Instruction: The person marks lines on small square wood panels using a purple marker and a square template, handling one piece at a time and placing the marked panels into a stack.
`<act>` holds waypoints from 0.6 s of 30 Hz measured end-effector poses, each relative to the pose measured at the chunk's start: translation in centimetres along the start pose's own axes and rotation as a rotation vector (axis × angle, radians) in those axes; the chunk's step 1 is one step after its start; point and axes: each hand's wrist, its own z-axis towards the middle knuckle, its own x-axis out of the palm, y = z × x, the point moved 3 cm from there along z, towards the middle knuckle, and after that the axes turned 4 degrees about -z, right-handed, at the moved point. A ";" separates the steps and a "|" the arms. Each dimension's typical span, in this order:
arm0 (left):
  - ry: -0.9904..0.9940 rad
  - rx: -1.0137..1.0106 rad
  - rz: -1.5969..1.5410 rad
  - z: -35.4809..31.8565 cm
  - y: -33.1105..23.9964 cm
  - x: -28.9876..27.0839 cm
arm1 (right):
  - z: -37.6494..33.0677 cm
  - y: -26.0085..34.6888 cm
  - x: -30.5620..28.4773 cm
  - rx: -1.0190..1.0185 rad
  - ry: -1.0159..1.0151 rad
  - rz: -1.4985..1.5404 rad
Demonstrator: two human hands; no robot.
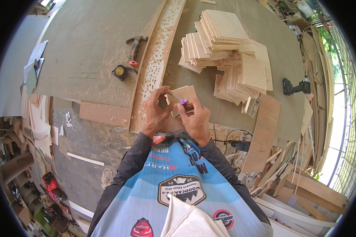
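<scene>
My left hand (157, 111) is curled, its index finger and thumb at the left edge of a small pale plywood square (185, 92), which it appears to grip. Between the thumb and fingers of my right hand (196, 118) is a slim grey rod with a purple piece (183, 102), like a pen or pencil. The rod slants up and left across the square, its far end close to my left index fingertip. My right fingers hide part of it. A small dark tip, whose kind I cannot make out, shows below my right thumb.
Leaning stacks of plywood squares (225, 29) stand ahead to the right. A claw hammer (135, 50) and tape measure (120, 72) lie left of a sawdust-covered channel (154, 59). A cordless drill (296, 86) rests at the far right. A brown board (262, 134) overhangs the table's near edge.
</scene>
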 end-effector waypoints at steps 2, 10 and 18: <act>-0.006 0.004 0.013 0.0 0.0 0.0 | 0.0 0.0 0.1 -0.004 -0.005 -0.003; 0.006 -0.002 0.015 -0.1 0.2 0.0 | -0.2 0.1 0.2 -0.041 -0.025 -0.025; 0.002 0.024 0.010 0.0 -0.3 0.0 | 0.9 -0.9 -0.4 -0.133 0.059 -0.062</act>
